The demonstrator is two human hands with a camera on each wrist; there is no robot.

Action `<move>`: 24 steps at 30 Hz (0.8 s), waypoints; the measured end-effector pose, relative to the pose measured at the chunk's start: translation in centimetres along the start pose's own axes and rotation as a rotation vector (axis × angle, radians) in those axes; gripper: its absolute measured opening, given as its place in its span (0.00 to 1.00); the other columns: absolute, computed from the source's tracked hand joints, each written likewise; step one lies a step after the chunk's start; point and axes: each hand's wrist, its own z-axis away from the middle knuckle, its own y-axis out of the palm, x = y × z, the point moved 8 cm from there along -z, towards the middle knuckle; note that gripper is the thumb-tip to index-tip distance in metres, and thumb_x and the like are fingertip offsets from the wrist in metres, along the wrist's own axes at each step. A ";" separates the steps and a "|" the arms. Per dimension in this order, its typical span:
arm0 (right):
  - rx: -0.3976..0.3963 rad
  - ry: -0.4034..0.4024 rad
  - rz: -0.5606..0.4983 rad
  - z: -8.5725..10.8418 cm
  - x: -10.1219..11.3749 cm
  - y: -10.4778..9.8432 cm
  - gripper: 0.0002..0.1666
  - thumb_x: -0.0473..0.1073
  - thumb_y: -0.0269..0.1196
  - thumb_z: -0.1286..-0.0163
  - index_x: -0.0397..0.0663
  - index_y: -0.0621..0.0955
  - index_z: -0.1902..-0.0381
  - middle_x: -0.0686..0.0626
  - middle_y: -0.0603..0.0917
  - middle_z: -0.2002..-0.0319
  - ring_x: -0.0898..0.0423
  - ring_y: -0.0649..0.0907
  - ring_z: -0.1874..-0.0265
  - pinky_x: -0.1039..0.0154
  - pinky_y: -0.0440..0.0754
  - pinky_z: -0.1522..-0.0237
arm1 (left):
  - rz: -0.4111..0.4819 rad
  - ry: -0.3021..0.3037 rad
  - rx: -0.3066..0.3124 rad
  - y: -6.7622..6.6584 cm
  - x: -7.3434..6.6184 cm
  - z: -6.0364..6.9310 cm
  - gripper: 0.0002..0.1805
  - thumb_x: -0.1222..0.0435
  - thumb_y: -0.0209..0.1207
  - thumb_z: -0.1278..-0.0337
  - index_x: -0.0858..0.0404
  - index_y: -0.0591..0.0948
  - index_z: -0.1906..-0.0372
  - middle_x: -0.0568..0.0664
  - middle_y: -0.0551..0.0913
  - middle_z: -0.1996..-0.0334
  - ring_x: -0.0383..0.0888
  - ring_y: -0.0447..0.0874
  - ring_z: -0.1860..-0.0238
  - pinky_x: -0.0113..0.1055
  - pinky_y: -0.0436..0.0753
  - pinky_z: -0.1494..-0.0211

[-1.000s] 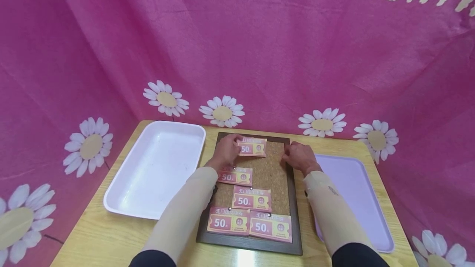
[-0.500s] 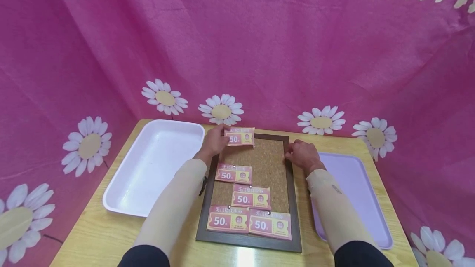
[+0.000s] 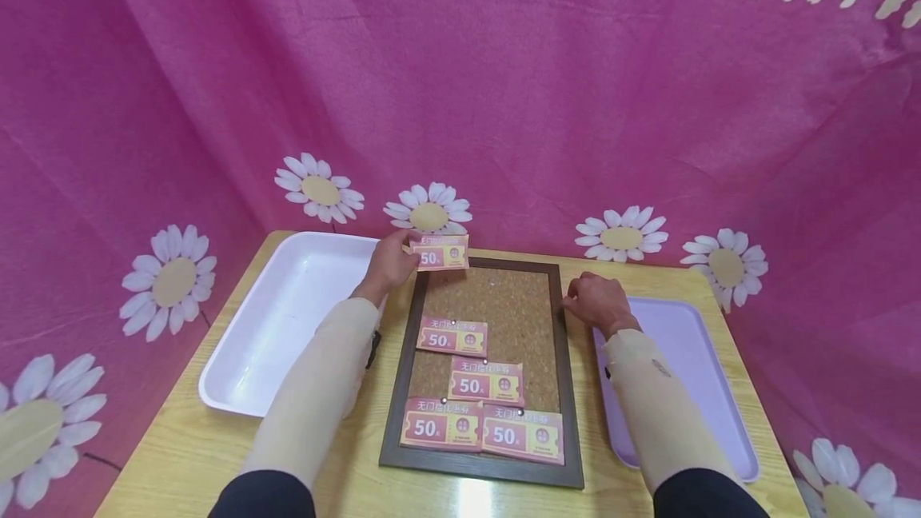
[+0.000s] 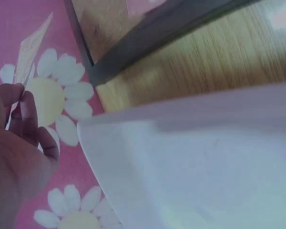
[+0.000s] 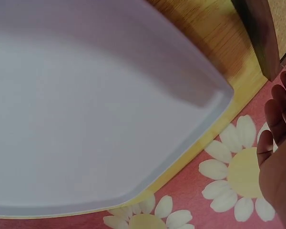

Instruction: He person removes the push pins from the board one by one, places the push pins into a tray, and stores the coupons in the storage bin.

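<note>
Left hand (image 3: 391, 262) pinches a coupon (image 3: 442, 253) near a white tub (image 3: 288, 310), right hand (image 3: 599, 300) by a lilac tray (image 3: 689, 358), grip unclear

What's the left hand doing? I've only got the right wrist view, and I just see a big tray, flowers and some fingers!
Observer: The left hand pinches a paper coupon printed with a big 50.

Child: Cool! How many more of those can you see, and where are they?

Observer: In the head view, four more coupons are on the dark-framed corkboard.
</note>
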 end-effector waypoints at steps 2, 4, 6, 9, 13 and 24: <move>0.000 -0.004 0.004 0.2 -0.1 -0.1 0.16 0.53 0.61 0.39 0.48 0.86 0.65 0.45 0.85 0.62 0.46 0.84 0.64 0.44 0.79 0.59 | 0.001 -0.005 -0.009 -0.5 0.3 0.0 0.21 0.68 0.59 0.43 0.60 0.77 0.42 0.57 0.80 0.49 0.46 0.78 0.69 0.34 0.77 0.65; 0.000 -0.006 0.002 0.4 -0.2 -0.1 0.16 0.53 0.61 0.39 0.47 0.86 0.65 0.45 0.85 0.62 0.46 0.84 0.64 0.44 0.78 0.58 | -0.003 -0.006 -0.020 -1.0 0.6 -0.1 0.22 0.68 0.59 0.44 0.61 0.77 0.42 0.58 0.81 0.49 0.47 0.79 0.66 0.36 0.79 0.61; -0.003 0.000 -0.003 0.5 -0.5 -0.2 0.16 0.53 0.60 0.39 0.48 0.87 0.65 0.46 0.85 0.62 0.46 0.84 0.64 0.44 0.78 0.57 | -0.001 -0.004 -0.030 -1.5 1.0 -0.1 0.22 0.68 0.59 0.44 0.62 0.77 0.43 0.60 0.81 0.49 0.49 0.80 0.65 0.39 0.80 0.57; -0.008 0.007 -0.005 0.7 -0.8 -0.3 0.17 0.52 0.59 0.40 0.47 0.87 0.64 0.46 0.85 0.62 0.46 0.83 0.65 0.44 0.77 0.56 | 0.006 -0.001 -0.046 -2.2 1.6 0.0 0.22 0.69 0.59 0.45 0.64 0.77 0.42 0.62 0.81 0.49 0.52 0.81 0.63 0.43 0.80 0.52; -0.014 0.019 0.002 0.9 -1.3 -0.2 0.17 0.52 0.58 0.41 0.47 0.87 0.65 0.46 0.85 0.62 0.47 0.83 0.66 0.45 0.78 0.56 | 0.015 -0.025 -0.053 -2.9 2.7 0.1 0.22 0.68 0.58 0.45 0.64 0.77 0.42 0.63 0.80 0.48 0.53 0.80 0.58 0.45 0.78 0.47; -0.008 0.032 -0.009 1.5 -2.3 0.1 0.16 0.52 0.60 0.40 0.47 0.86 0.66 0.46 0.84 0.62 0.47 0.82 0.67 0.46 0.77 0.58 | 0.034 -0.127 -0.054 -4.5 5.4 0.9 0.23 0.68 0.57 0.42 0.63 0.75 0.40 0.62 0.79 0.46 0.54 0.78 0.55 0.45 0.78 0.46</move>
